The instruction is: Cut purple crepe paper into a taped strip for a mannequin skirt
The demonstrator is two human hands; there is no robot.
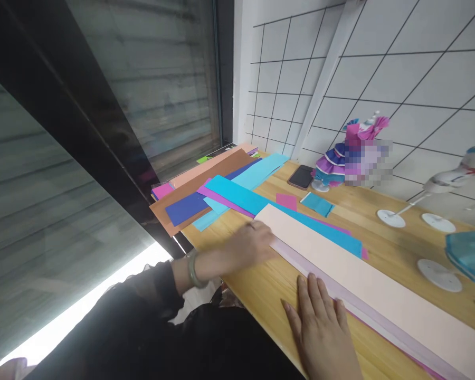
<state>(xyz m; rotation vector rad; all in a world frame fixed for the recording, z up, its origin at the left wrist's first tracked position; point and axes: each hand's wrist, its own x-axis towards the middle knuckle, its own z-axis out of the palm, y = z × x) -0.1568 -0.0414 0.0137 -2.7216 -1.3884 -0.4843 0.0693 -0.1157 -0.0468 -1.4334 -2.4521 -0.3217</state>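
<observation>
A long pale pink strip of paper (pixel 340 253) runs diagonally across the wooden table, with a pale lilac strip (pixel 320 277) showing along its near edge. My left hand (pixel 251 244), with a bangle on the wrist, is at the strips' far left end. It is smeared by motion and its fingers look bent, so I cannot tell whether it grips the paper. Lying flat, fingers stretched out, my right hand (pixel 322 322) rests with its fingertips at the lilac strip's near edge. A bright blue strip (pixel 241 195) lies beyond, partly under the pale pink one.
Brown (pixel 206 184), dark blue (pixel 186 207) and light blue paper sheets (pixel 257 177) overlap at the table's left end. Beyond the strips are a phone (pixel 301 177), a small dress form in ruffled paper (pixel 336 158) and white round stands (pixel 439 274). A gridded wall stands behind.
</observation>
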